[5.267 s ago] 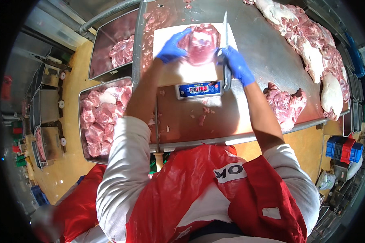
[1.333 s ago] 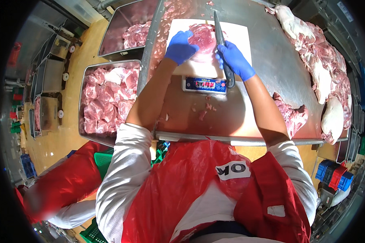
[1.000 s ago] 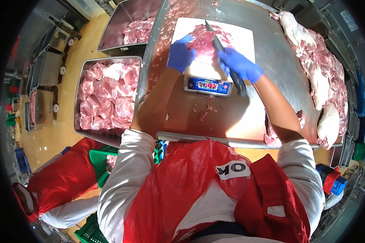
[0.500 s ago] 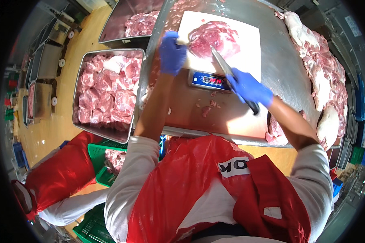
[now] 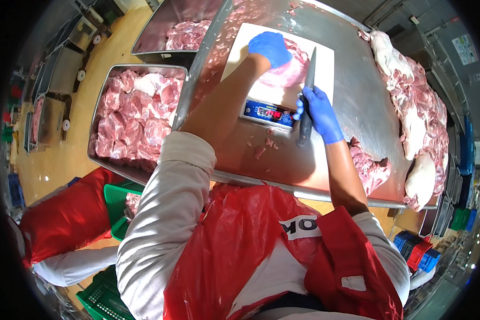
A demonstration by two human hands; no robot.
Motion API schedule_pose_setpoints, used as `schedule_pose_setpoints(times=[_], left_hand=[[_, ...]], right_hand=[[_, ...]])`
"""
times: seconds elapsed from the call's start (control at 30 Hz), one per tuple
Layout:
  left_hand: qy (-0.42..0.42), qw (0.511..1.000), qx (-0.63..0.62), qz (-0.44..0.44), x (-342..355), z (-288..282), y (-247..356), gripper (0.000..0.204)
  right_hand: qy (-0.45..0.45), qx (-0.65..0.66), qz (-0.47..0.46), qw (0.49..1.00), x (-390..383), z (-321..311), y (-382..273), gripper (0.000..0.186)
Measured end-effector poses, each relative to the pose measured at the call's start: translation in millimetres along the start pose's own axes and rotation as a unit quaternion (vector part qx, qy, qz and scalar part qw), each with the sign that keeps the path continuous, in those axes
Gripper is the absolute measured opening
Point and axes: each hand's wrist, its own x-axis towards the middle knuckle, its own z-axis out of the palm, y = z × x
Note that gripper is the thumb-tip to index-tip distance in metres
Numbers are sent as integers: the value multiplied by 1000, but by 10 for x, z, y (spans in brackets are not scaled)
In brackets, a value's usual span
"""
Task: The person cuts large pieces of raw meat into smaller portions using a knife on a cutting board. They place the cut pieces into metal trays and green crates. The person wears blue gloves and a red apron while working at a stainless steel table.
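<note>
On the white board (image 5: 237, 56) of the scale (image 5: 257, 110) lies a large piece of raw pink meat (image 5: 289, 72). My left hand (image 5: 270, 49), in a blue glove, is closed on the meat's far left side; its fingertips are partly hidden. My right hand (image 5: 321, 111), also gloved in blue, grips a knife (image 5: 305, 124) by its black handle. The knife's blade points away from me along the right side of the meat, above the board. A lit red display shows on the front of the scale.
Left of the metal table (image 5: 365, 106) stands a steel tub of meat pieces (image 5: 136, 120), with another steel tub (image 5: 157, 26) behind it. More meat (image 5: 418, 117) is piled along the right, and a piece (image 5: 370, 166) lies near the front edge. A person in a red apron (image 5: 64, 218) is at lower left.
My left hand has moved right from the board's left edge onto the meat. The knife has swung from pointing up-left over the meat to upright beside it.
</note>
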Motion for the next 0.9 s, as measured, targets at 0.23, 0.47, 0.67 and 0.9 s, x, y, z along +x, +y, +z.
schedule_pose_setpoints(times=[0.23, 0.47, 0.67, 0.9], left_hand=[[-43, 988, -145, -13, 215, 132, -679, 41], [53, 890, -446, -75, 11, 227, -702, 12], [91, 897, -419, -106, 80, 440, -935, 21], [250, 918, -6, 307, -587, 527, -2099, 19]], right_hand=[[-52, -87, -15, 995, 466, 240, -308, 20], [-114, -279, 34, 953, 851, 692, -608, 19], [-167, -619, -235, 731, 903, 586, -21, 17], [-94, -724, -100, 676, -507, 181, 463, 19]])
